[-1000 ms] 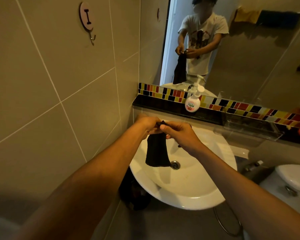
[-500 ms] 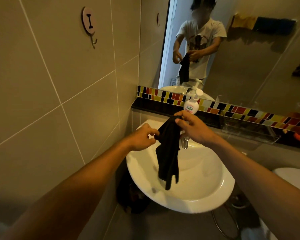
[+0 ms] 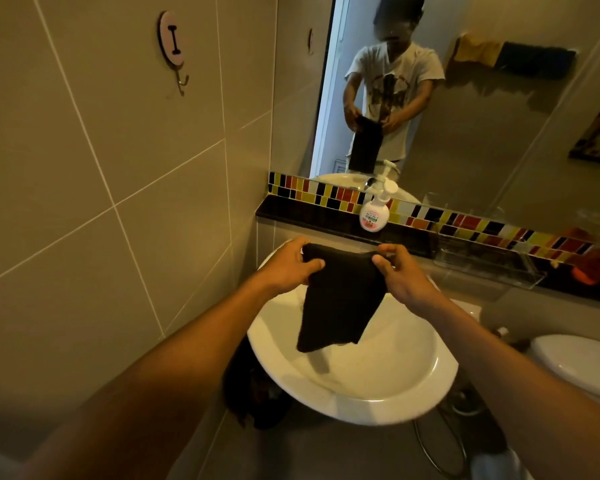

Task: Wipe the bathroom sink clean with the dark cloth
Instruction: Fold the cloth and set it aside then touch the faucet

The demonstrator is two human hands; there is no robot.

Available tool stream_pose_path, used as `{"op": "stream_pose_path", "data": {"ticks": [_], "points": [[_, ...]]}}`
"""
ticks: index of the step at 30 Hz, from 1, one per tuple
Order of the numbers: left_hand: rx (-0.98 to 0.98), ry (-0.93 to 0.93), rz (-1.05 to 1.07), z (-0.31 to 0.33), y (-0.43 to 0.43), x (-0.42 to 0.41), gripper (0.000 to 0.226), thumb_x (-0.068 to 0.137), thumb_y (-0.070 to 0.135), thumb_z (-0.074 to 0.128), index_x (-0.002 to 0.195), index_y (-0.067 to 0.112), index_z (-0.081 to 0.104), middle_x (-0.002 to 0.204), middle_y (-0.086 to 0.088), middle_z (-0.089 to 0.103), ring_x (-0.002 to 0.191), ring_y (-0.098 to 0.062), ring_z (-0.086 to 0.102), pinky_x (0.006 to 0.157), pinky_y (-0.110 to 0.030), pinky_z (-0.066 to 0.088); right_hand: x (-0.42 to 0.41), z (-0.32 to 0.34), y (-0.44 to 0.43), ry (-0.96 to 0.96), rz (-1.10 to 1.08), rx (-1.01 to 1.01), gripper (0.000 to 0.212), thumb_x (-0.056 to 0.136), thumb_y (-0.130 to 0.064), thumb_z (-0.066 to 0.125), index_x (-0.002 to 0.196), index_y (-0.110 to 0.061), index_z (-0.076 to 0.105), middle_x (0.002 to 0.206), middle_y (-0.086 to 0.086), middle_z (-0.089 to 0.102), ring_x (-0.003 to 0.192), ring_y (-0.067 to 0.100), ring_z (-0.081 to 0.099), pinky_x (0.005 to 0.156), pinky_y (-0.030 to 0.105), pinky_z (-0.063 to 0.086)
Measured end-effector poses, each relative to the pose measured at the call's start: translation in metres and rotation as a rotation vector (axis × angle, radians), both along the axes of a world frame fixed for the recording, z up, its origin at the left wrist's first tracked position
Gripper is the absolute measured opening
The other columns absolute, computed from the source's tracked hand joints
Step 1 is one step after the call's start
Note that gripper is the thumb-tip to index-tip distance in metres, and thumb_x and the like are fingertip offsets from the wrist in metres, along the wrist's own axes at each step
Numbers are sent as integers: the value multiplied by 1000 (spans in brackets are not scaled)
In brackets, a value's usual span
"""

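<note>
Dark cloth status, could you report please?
Left hand and right hand pinch dark cloth by its top corners. Cloth hangs over sink, not wiping yet. Nothing in the way.

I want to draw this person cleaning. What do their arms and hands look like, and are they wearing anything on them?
Both forearms are bare: no sleeves, gloves, watch or bracelets show. The left hand and right hand show no rings that I can see. In the mirror, the person wears a light short-sleeved T-shirt with a dark print on the chest.

- Left hand (image 3: 288,266): thumb over curled fingers, pinching closed, forearm stretched forward.
- Right hand (image 3: 404,277): level with the left, pinching likewise, thumb inward.
</note>
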State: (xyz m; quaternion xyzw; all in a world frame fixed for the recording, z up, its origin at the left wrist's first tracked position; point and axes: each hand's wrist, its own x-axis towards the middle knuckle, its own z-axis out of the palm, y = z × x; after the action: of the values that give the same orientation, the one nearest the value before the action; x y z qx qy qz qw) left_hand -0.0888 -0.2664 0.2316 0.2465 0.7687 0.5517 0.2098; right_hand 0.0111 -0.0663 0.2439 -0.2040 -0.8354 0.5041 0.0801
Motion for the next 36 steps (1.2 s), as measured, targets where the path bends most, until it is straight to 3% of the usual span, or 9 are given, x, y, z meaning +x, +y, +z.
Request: {"op": "stream_pose_path", "data": {"ticks": [3,7,11,16,19,22,27,31,36], "points": [[40,-47,78,-5,4,-1,21,95,21,54,116,22,48,121,-12,61,111,-27,61,93,-49,54,0,-9,2,-40,40,-262,44,91,-30,57,132,-17,47,130,8,55,124,27,50,109,46,39],[90,-98,181,-2,7,-3,26,98,20,48,124,17,44,125,-12,54,117,-26,55,100,-42,49,6,-22,0,-135,164,-524,90,62,-33,85,138,-16,41,134,8,53,125,25,49,113,43,33],[145,-160,199,-2,5,-5,27,99,20,47,126,18,43,127,-12,53,120,-27,53,102,-43,48,11,-44,-19,-143,198,-527,50,81,-7,70,128,-13,53,122,14,63,109,24,62,89,32,49],[86,-204,133,-12,-9,0,27,102,24,39,129,25,36,129,-11,48,116,-26,52,96,-48,50,6,-52,-26,40,109,-462,28,89,-8,60,115,-19,62,117,9,65,112,24,61,95,40,51],[-7,-257,116,-30,-20,4,26,102,27,38,127,29,36,130,-11,45,115,-32,54,86,-54,55,6,-51,-25,42,107,-301,22,91,-12,59,106,-28,63,119,6,60,112,24,57,86,38,54],[88,-514,164,-52,-25,16,47,96,28,53,138,31,32,140,-12,40,126,-34,48,88,-49,55,4,-50,-27,35,87,-215,23,92,-14,58,109,-28,64,122,4,58,115,20,53,84,28,48],[390,-935,294,-102,-31,57,82,88,17,65,152,27,14,140,-16,48,120,-32,53,86,-43,52,-3,-51,-28,-7,16,-224,25,91,-12,60,106,-31,65,130,3,55,120,22,50,95,30,44],[242,-906,174,-120,-22,72,80,87,23,67,150,29,17,142,-14,44,123,-31,50,103,-48,45,-6,-50,-27,-33,-59,-146,24,95,-11,52,113,-22,63,129,6,55,115,24,52,90,30,45],[202,-720,210,-104,-13,60,43,89,13,64,128,29,52,126,-10,54,100,-19,57,76,-30,54,1,-54,-14,-111,-25,84,29,99,-9,41,123,-22,51,126,9,53,111,26,52,87,33,45]]}}
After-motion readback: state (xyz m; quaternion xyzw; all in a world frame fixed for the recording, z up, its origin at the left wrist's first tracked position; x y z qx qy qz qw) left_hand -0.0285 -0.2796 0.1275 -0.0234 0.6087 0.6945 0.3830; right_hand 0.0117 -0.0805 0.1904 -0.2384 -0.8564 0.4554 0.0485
